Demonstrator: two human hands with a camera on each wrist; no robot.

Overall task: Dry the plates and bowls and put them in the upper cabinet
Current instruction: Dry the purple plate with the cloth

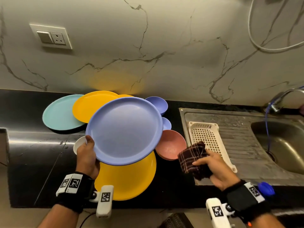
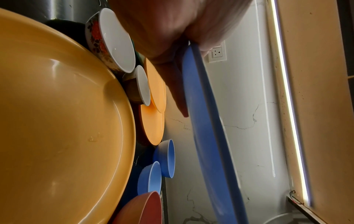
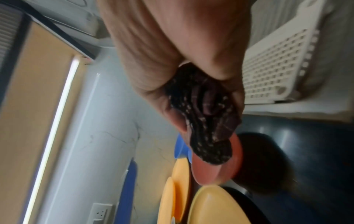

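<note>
My left hand [image 1: 88, 151] grips the near-left rim of a blue plate [image 1: 125, 129], thumb on top, and holds it lifted and tilted above the counter. In the left wrist view the blue plate [image 2: 208, 136] appears edge-on. My right hand [image 1: 212, 168] grips a bunched dark checked cloth [image 1: 192, 157], to the right of the plate and apart from it. A large yellow plate [image 1: 131, 180] lies under the lifted plate. Behind are a teal plate [image 1: 57, 112], another yellow plate [image 1: 85, 107], two blue bowls [image 1: 158, 104], a pink bowl [image 1: 172, 145] and a white patterned bowl [image 2: 107, 39].
A cream plastic drain basket [image 1: 207, 137] lies on the steel drainboard [image 1: 238, 145] to the right, with the sink basin [image 1: 283, 142] and tap [image 1: 278, 102] beyond. A wall socket [image 1: 52, 37] sits on the marble backsplash. The black counter [image 1: 32, 162] has water drops at left.
</note>
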